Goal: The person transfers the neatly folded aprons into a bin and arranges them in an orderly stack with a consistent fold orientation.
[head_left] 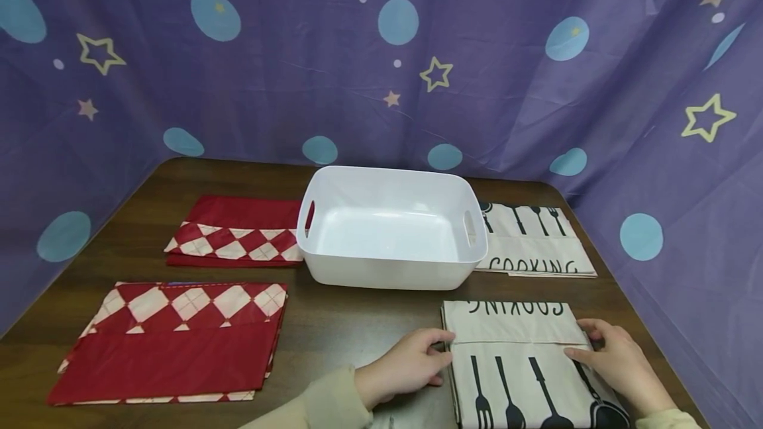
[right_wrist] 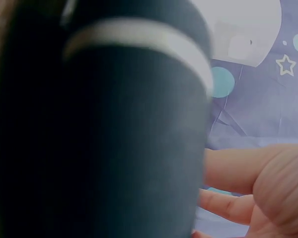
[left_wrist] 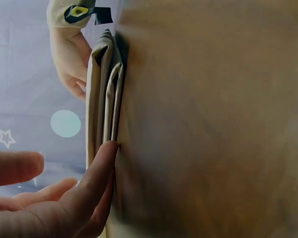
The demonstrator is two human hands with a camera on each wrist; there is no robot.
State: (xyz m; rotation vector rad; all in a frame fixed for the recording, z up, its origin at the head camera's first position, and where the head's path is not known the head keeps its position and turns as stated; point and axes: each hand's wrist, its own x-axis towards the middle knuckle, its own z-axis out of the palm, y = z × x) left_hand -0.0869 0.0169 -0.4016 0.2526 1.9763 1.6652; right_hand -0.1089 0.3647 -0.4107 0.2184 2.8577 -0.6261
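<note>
A folded cream cloth [head_left: 512,323], printed with black utensils and an upside-down COOKING, lies at the front right. My left hand [head_left: 411,364] is at its left edge; in the left wrist view, fingertips touch the stacked folds [left_wrist: 105,99] while the thumb stays apart from them. At the opposite edge is my right hand [head_left: 620,359], its thumb over the cloth's top and its fingers extended along the side. A blurred dark print on the cloth [right_wrist: 139,139] fills much of the right wrist view and hides the right fingertips.
A white plastic bin [head_left: 381,273] with side handle holes stands at the back middle. Behind its right end lies another cream COOKING cloth [head_left: 536,253]. Red diamond-patterned cloths lie folded at the back left [head_left: 238,214] and front left [head_left: 173,363]. A purple curtain [head_left: 268,85] surrounds the table.
</note>
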